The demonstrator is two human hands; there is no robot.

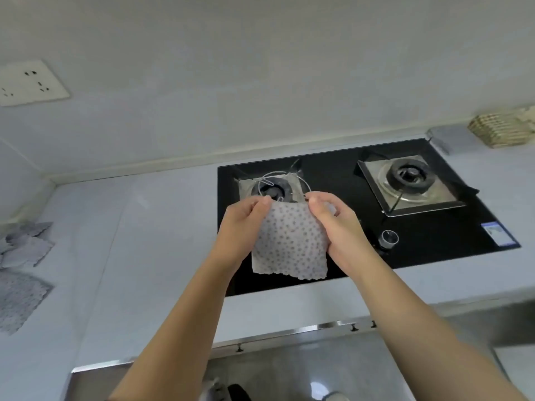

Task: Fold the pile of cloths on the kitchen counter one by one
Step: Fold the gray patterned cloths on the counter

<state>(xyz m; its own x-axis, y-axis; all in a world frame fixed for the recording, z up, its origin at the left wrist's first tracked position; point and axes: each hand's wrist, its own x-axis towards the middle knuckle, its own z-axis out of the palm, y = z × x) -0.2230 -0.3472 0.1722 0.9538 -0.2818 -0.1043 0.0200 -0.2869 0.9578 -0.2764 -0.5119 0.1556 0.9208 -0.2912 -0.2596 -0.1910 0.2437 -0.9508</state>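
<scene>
Over the hob (419,256) on the counter (162,227), our left hand (243,224) and right hand (338,224) each pinch a top corner of the cloth (289,244), letting it hang flat for folding.

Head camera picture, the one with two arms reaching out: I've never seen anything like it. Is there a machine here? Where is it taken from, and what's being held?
There is no machine here; these are a person's own bare hands. The single picture comes from a wide-angle camera worn on the head. It looks forward and down, so the arms enter from the bottom edge. The left hand and right hand each pinch a top corner of a dotted cloth, held up over a black gas stove set into the pale counter. More cloths lie at the far left: a crumpled pile and, nearer, a flat cloth.
</scene>
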